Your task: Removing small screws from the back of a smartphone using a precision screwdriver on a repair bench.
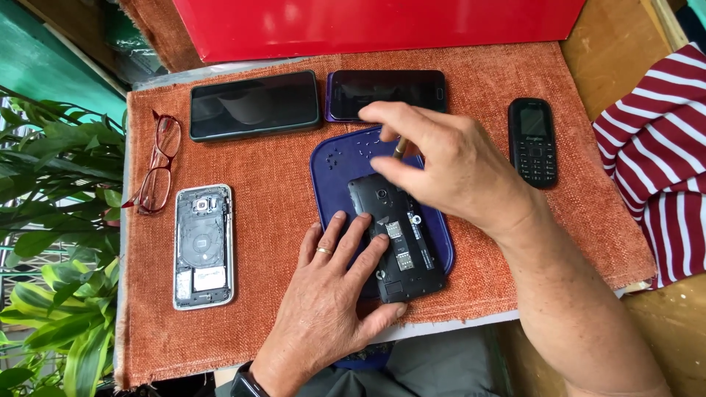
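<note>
At the far left edge of the frame, green plant leaves (51, 220) crowd in beside your surface (279, 184), which is covered by an orange cloth. Red-framed glasses (158, 165) lie at its left, with a backless silver phone (204, 246) just below them. Above, toward the top centre, two dark phones (254, 104) sit screen-up side by side. At lower centre your left hand (331, 301) lies flat and open, fingers spread, pressing on the opened black phone (401, 242), which rests on a blue mat (338, 158). Your right hand (448, 165) hovers over the phone's top end, thumb and fingers pinched on a thin tool (399, 147). Further right lies a small black keypad phone (532, 141), and a red-and-white striped cloth (662, 147) fills the right edge.
</note>
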